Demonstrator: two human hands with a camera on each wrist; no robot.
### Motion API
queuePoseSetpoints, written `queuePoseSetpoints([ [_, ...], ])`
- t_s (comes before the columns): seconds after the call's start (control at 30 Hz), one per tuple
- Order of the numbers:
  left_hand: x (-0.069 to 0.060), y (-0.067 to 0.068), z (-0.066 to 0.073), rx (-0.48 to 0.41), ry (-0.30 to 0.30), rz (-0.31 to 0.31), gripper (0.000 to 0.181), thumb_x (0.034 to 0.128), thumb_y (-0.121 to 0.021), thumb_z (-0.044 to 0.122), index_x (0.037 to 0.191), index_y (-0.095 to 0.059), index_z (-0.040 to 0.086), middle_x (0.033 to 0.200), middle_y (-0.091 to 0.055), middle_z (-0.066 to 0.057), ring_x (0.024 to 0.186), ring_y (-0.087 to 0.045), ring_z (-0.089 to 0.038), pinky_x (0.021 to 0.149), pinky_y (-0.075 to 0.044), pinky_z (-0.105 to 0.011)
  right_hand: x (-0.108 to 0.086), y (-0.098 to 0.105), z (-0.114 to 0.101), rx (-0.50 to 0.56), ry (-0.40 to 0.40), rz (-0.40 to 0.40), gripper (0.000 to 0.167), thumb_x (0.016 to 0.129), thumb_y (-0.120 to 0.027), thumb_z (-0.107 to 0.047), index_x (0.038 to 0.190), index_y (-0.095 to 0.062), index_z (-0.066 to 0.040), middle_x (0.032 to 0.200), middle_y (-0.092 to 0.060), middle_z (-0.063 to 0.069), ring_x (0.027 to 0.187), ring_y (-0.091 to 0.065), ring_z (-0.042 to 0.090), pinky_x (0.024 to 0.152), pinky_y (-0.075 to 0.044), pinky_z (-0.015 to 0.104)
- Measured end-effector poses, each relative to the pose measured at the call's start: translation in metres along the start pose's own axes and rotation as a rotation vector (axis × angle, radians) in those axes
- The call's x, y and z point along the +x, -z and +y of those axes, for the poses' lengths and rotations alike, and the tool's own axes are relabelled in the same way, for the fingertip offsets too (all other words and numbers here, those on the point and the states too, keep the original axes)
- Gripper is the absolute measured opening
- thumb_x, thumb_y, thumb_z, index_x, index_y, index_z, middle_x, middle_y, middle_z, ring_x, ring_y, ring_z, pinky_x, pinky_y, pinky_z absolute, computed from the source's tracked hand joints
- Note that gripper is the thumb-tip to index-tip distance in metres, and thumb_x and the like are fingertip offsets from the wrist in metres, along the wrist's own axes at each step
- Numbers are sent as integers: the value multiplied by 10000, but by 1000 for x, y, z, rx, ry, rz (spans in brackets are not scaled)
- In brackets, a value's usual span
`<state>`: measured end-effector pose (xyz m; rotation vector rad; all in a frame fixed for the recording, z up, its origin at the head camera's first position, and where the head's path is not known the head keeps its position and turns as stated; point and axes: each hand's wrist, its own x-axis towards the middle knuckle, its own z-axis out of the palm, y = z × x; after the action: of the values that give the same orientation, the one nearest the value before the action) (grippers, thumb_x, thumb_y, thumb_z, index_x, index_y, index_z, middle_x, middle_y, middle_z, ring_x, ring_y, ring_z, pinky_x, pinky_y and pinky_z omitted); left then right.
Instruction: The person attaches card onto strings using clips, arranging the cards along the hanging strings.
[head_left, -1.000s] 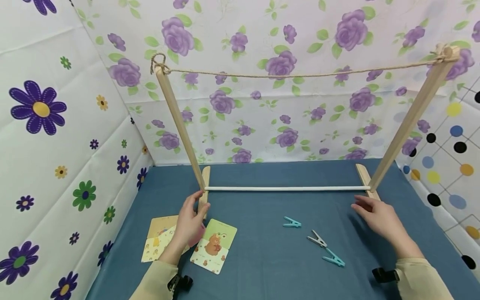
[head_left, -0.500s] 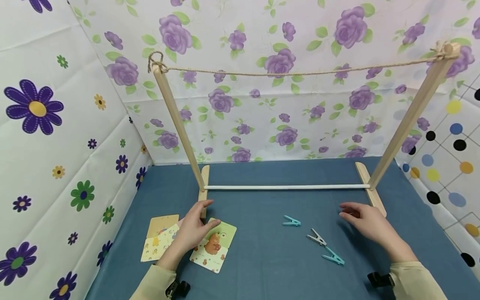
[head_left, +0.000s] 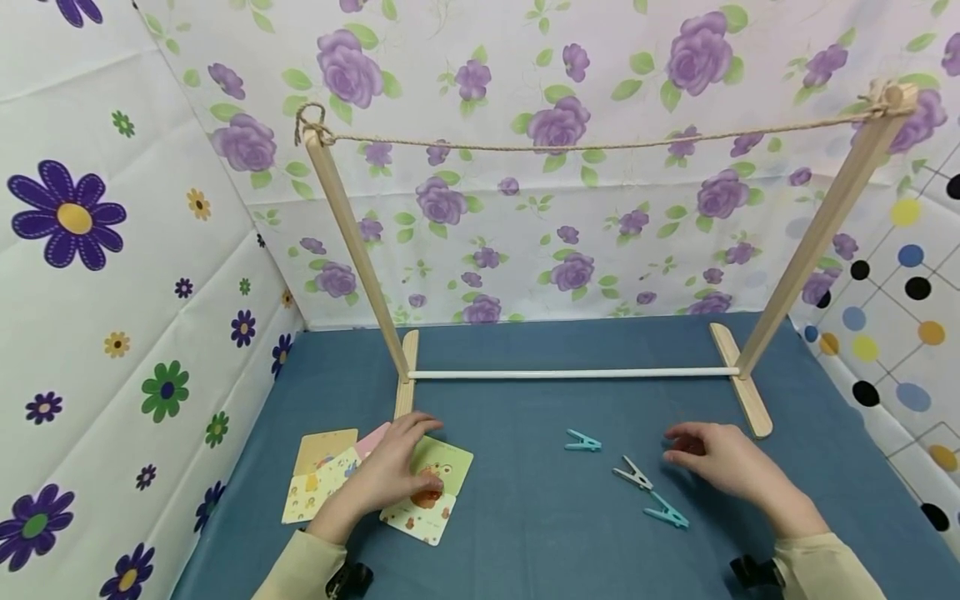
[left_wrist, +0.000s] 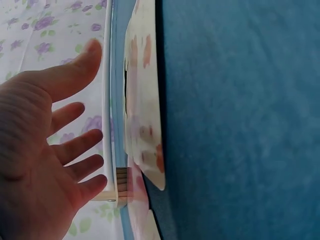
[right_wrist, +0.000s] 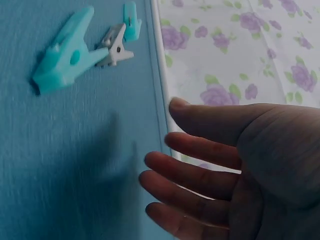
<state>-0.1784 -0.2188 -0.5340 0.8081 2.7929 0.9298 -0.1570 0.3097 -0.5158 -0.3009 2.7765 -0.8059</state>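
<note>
My left hand (head_left: 386, 471) hovers over the green-and-cream bear card (head_left: 438, 508), its fingers spread and nothing held; in the left wrist view a gap shows between hand and card. Partly under that hand lie a yellow card (head_left: 318, 454) and a pink-edged card (head_left: 372, 439), overlapping. My right hand (head_left: 731, 467) is in the air to the right of the clothespins, fingers relaxed and holding nothing. Those are a teal clothespin (head_left: 583, 442), a grey clothespin (head_left: 634, 475) and another teal clothespin (head_left: 666, 512); the right wrist view shows all three apart from the hand.
Behind the hands stands a wooden frame with a left post (head_left: 356, 258), a right post (head_left: 825, 237) and a white rod (head_left: 573, 374) low between them. A twine line (head_left: 585, 149) is tied across the post tops. Blue cloth (head_left: 525, 500) covers the table; patterned cloths hang around it.
Both hands have drawn back from the frame's feet toward the front. The left now hangs over the bear card; the right has shifted left toward the clothespins. Cards and clothespins have stayed put.
</note>
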Motion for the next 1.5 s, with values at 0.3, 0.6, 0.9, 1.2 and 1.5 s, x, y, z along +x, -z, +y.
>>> queuePoseSetpoints([
  [0.3,2,5,5,81,-56,-89,880,729,-1031,247,1464,-600,26,1475,-525,-153,1424,-442,-395,1117,-434,-588,-7,-7,-20,11,-13,-115,400,867,-913,-368,1135,-761,-112,883,-662,-53,776,-602,124,674,-515,355],
  [0.6,5,3,4,160,-41,-151,958,651,-1070,294,1458,-613,56,1461,-521,-156,1384,-444,-354,1105,-443,-545,-9,-13,-34,13,-71,-165,499,789,-970,-375,1151,-741,-121,876,-655,-21,749,-597,156,682,-516,399],
  [0.9,10,0,8,195,-8,-156,993,587,-1094,270,1427,-622,28,1403,-528,-168,1325,-467,-357,1076,-450,-545,-11,-20,-36,-26,-100,-186,503,743,-994,-410,1084,-720,-161,853,-610,-8,725,-549,181,669,-466,402],
  [1.2,14,-3,14,183,49,-158,944,544,-1106,196,1349,-633,65,1305,-522,-132,1188,-481,-322,1010,-443,-524,-11,-25,-42,-99,-82,-188,436,724,-1003,-412,895,-662,-201,800,-564,-22,704,-507,176,637,-399,380],
  [1.5,18,0,22,199,59,-155,861,519,-1116,183,1234,-645,82,1202,-521,-104,1094,-462,-297,955,-412,-515,-11,-28,-46,-141,-93,-189,459,707,-1008,-435,857,-645,-197,794,-548,-20,704,-500,181,634,-398,388],
])
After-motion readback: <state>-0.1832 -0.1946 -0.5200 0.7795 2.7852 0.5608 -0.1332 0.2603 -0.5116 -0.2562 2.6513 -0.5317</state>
